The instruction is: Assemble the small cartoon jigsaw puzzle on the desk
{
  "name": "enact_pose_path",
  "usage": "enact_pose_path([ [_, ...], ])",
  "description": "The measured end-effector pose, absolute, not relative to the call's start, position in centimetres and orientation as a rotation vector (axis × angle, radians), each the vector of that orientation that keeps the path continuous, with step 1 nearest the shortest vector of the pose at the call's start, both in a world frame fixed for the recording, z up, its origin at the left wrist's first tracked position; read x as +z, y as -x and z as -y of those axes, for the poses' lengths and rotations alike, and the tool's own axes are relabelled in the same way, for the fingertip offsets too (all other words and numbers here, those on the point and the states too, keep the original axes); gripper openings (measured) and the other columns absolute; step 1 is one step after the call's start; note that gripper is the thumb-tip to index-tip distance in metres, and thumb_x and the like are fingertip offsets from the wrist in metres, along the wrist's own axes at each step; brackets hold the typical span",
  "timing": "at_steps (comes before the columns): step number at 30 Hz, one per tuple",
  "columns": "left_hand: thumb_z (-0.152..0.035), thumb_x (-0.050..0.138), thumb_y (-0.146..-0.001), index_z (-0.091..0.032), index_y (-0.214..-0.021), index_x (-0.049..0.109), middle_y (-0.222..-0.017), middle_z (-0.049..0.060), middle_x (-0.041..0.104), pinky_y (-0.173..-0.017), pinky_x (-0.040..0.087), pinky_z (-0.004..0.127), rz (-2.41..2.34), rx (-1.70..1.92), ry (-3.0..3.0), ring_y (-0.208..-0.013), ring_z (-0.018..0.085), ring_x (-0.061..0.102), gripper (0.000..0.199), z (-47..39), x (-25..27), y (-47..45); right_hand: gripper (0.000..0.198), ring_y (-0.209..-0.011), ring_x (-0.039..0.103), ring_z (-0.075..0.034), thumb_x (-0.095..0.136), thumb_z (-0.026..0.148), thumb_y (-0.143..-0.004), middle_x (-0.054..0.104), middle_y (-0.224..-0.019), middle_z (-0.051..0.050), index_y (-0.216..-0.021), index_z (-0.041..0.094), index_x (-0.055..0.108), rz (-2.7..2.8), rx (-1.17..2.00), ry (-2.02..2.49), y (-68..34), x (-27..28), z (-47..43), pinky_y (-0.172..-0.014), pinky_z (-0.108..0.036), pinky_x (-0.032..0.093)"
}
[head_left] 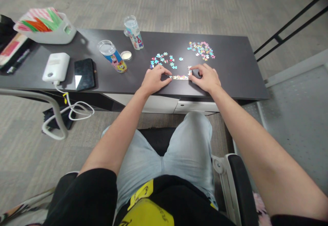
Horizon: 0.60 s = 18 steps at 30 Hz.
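Note:
A narrow strip of joined jigsaw puzzle pieces (180, 77) lies near the table's front edge, turning a corner upward at its right end. My left hand (155, 79) has thumb and index finger pinched at the strip's left end. At the right corner, the thumb and forefinger of my right hand (207, 78) close on the pieces there. Just beyond my left hand is a loose group of blue, white and red puzzle pieces (164, 59), with a single piece (181, 59) to its right. Farther back on the right spreads a pile of multicoloured pieces (202, 50).
Two clear-topped printed canisters (114, 57) (134, 34) stand left of the pieces, near a round lid (126, 55). Farther left are a black phone (84, 74), a white power bank (56, 67) with a dangling cable (79, 107), and a white basket (57, 36) of colourful packets.

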<state>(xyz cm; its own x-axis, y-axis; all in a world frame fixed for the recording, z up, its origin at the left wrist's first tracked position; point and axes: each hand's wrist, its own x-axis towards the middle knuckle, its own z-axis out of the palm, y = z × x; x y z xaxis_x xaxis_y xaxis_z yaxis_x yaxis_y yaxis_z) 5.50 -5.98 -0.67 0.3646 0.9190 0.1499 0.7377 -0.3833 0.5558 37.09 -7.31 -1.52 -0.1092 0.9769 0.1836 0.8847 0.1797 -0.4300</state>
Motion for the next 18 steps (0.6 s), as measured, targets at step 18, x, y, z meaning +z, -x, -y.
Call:
enact_pose_path([
  [18,-0.033,0.091,-0.113,-0.031,-0.133,0.096,-0.138,0.009,0.086,-0.124,0.053,0.054,-1.424,0.642,-2.249,-0.133,0.034,0.079,0.021,5.22,-1.29,-5.67,0.048,-0.115,0.076,-0.040,0.076,0.054,-0.107,0.075,-0.114,-0.011,-0.147,0.031,0.093,2.041,0.266,1.739,-37.28,-1.96,7.10,-0.115,-0.061,0.058],
])
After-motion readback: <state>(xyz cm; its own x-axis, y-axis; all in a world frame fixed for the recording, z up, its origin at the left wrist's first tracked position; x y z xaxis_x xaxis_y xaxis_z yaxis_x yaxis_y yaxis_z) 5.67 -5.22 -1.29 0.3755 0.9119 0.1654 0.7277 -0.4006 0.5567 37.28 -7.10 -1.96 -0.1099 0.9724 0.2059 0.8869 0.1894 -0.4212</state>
